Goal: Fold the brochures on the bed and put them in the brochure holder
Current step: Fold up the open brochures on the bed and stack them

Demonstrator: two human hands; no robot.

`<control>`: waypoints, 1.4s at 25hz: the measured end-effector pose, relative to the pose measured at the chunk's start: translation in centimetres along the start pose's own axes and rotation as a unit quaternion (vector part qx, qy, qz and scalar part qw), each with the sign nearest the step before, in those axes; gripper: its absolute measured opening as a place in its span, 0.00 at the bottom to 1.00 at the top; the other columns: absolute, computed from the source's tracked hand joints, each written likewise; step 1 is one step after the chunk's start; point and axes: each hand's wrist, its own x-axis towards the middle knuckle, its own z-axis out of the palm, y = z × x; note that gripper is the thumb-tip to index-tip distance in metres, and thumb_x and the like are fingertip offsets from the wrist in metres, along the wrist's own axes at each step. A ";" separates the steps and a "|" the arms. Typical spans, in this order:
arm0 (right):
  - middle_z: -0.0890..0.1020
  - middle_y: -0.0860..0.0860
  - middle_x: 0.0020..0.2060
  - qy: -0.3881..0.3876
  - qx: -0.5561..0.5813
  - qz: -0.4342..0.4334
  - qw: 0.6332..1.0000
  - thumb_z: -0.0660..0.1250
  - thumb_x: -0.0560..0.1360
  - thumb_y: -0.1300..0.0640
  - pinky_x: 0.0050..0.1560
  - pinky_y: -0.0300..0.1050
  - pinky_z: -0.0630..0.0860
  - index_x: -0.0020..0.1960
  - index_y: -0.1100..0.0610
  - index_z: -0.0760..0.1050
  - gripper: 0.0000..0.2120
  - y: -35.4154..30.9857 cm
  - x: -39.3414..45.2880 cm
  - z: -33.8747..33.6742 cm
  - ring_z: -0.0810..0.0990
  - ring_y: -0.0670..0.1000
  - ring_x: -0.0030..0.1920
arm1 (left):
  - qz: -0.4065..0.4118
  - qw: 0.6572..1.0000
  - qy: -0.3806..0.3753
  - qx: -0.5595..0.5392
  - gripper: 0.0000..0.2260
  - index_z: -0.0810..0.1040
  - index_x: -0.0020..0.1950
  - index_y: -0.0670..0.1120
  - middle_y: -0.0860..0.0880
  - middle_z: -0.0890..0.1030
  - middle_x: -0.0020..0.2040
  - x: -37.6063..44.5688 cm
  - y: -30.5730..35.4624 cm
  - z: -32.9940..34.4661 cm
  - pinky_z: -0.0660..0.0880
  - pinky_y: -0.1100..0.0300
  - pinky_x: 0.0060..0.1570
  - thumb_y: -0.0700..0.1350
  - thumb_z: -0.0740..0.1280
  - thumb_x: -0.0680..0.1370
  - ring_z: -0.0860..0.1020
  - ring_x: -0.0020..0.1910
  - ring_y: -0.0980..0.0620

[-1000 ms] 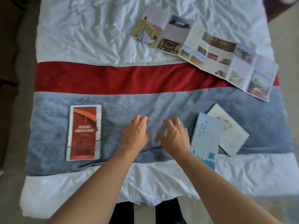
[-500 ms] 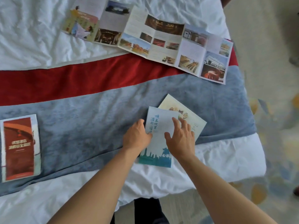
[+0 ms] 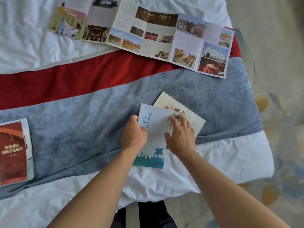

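Both hands — left hand, right hand — on the blue-and-white brochure.

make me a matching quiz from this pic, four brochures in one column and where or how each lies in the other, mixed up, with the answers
Things
1. red brochure
2. long photo brochure
3. blue brochure
4. cream brochure

States
A. unfolded flat, at the far side of the bed
B. folded, alone at the left edge
C. partly under another brochure
D. under both hands

Pairs: 1-B, 2-A, 3-D, 4-C
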 end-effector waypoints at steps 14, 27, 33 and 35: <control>0.51 0.56 0.79 0.056 0.068 0.200 0.976 0.70 0.72 0.50 0.67 0.72 0.61 0.78 0.51 0.52 0.40 1.0 3.7 0.1 0.49 0.59 0.78 | 0.129 0.969 -0.001 0.211 0.59 0.40 0.80 0.47 0.40 0.39 0.80 -1.9 0.1 4.0 0.54 0.29 0.68 0.78 0.62 0.63 0.39 0.78 0.38; 0.76 0.53 0.51 0.150 0.457 0.443 0.756 0.59 0.74 0.63 0.57 0.55 0.76 0.62 0.54 0.63 0.17 2.3 2.7 0.6 0.76 0.57 0.53 | 0.108 0.968 0.005 0.228 0.58 0.39 0.80 0.46 0.39 0.38 0.80 -2.3 -0.4 4.6 0.59 0.27 0.65 0.70 0.69 0.64 0.40 0.78 0.34; 0.73 0.46 0.43 0.199 0.499 0.457 0.709 0.51 0.74 0.62 0.39 0.46 0.71 0.58 0.45 0.65 0.17 1.5 3.0 -1.4 0.74 0.49 0.41 | 0.150 0.977 0.081 0.127 0.48 0.52 0.80 0.47 0.40 0.47 0.80 -1.1 -0.8 1.0 0.63 0.35 0.66 0.65 0.63 0.65 0.50 0.78 0.38; 0.71 0.43 0.41 0.206 0.501 0.463 0.702 0.51 0.74 0.62 0.41 0.46 0.69 0.56 0.44 0.66 0.17 1.3 3.2 -2.1 0.72 0.46 0.39 | 0.125 0.980 0.132 0.080 0.47 0.55 0.79 0.47 0.40 0.50 0.80 0.5 -1.7 -1.3 0.62 0.37 0.67 0.64 0.66 0.65 0.52 0.78 0.40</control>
